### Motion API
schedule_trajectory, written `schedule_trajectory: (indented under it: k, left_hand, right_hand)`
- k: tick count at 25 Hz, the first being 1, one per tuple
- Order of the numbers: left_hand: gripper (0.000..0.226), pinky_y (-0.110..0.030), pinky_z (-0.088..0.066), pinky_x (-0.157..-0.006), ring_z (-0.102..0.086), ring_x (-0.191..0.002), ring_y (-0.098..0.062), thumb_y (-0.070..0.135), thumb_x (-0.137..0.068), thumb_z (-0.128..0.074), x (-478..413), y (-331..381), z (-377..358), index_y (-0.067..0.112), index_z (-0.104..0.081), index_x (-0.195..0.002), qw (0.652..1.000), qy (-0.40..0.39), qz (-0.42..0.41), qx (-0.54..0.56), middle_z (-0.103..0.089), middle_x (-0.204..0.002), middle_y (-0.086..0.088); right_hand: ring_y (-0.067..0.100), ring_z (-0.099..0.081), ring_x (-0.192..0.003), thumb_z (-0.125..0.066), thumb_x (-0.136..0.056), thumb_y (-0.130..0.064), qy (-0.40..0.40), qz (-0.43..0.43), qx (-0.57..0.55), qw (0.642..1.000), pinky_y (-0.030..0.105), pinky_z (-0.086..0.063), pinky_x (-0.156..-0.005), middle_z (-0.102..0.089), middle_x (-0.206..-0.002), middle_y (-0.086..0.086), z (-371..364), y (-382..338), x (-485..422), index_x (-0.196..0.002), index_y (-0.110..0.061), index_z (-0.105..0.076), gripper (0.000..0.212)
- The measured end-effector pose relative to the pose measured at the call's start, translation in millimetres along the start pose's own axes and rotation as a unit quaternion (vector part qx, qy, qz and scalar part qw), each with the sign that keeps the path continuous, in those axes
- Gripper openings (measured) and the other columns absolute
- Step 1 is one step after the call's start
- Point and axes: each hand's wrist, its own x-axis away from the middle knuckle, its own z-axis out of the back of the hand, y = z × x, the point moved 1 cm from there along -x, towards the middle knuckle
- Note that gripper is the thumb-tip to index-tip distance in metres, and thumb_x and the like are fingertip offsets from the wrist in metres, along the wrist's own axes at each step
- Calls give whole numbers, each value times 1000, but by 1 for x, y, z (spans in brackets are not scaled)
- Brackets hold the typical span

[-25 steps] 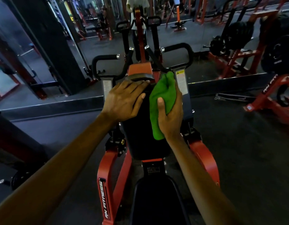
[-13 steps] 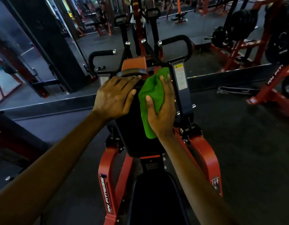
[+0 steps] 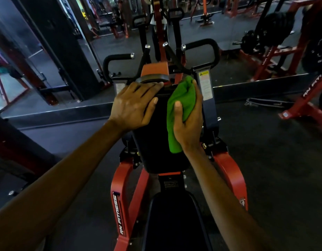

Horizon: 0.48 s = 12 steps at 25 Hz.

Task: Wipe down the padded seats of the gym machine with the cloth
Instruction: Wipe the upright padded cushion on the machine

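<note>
Fingers (image 3: 198,96) of right hand (image 3: 189,127) clench soft green fabric cloth (image 3: 182,98) on black padded backrest (image 3: 156,142); left hand (image 3: 133,105) flat, released. Cloth likely limp, light: grip bunched middle.

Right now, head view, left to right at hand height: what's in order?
left hand → black pad → green cloth, gripped by the right hand → warning label → red frame
</note>
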Motion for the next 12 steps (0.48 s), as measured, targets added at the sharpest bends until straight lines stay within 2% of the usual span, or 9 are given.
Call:
schedule_trajectory:
  k: [2, 3, 5, 7, 9, 10, 11, 12]
  left_hand:
    - [39, -35, -49, -86, -61, -101, -25, 27, -105, -47, 1, 0, 0, 13, -64, -136, 1000, 9, 2, 2, -70, -124, -6]
    - [39, -35, -49, -87, -62, -101, -25, 28, -105, -47, 1, 1, 0, 13, -64, -136, 1000, 11, -1, 1, -71, -124, -6]
    - [40, -35, -48, -88, -63, -101, -27, 29, -105, -47, 1, 1, 0, 13, -64, -136, 1000, 13, -5, -1, -70, -124, -7]
    - [41, -37, -50, -87, -65, -101, -28, 32, -104, -48, 1, 0, 0, 13, -64, -137, 1000, 9, -1, 2, -70, -123, -7]
    - [41, -37, -51, -85, -65, -101, -28, 33, -103, -50, 1, 0, 0, 14, -64, -137, 1000, 8, 5, 1, -71, -123, -6]
    - [41, -37, -51, -85, -65, -101, -28, 33, -103, -50, 2, 0, 0, 14, -64, -137, 1000, 11, 8, -1, -71, -123, -6]
    - [41, -37, -52, -84, -65, -102, -27, 34, -103, -51, 1, 0, -1, 15, -64, -137, 1000, 14, 10, -2, -71, -123, -5]
    - [41, -37, -52, -84, -64, -103, -27, 34, -103, -50, 1, 0, -1, 15, -64, -136, 1000, 14, 10, -2, -71, -123, -5]
  right_hand:
    - [-1, -45, -138, -50, -102, -40, 3, -33, 10, 999, 18, -38, -110, -45, -148, -16, 5, 11, 24, -153, -19, -35, 57]
    - [-1, -48, -135, -48, -101, -48, 13, -54, 23, 998, 19, -40, -109, -47, -147, -15, 9, 23, 48, -151, -22, -36, 58]
    - [14, -51, -137, -40, -100, -63, 21, -98, 49, 994, 27, -42, -111, -49, -148, -5, 16, 50, 102, -150, -19, -38, 67]
    - [28, -55, -133, -36, -99, -69, 35, -169, 60, 983, 25, -41, -110, -53, -144, 0, 20, 71, 138, -146, -18, -42, 70]
    - [30, -60, -125, -35, -101, -66, 63, -202, 55, 976, 38, -47, -107, -60, -137, 5, 18, 72, 139, -143, -15, -45, 67]
    - [24, -60, -125, -36, -103, -60, 74, -200, 47, 976, 44, -48, -104, -62, -135, 5, 15, 64, 126, -142, -11, -47, 63]
    - [14, -59, -125, -38, -104, -51, 81, -185, 39, 979, 41, -48, -104, -62, -134, 0, 11, 54, 108, -142, -8, -47, 58]
    - [4, -57, -126, -39, -104, -45, 80, -163, 38, 983, 32, -48, -104, -60, -135, -6, 8, 44, 87, -144, -8, -45, 55]
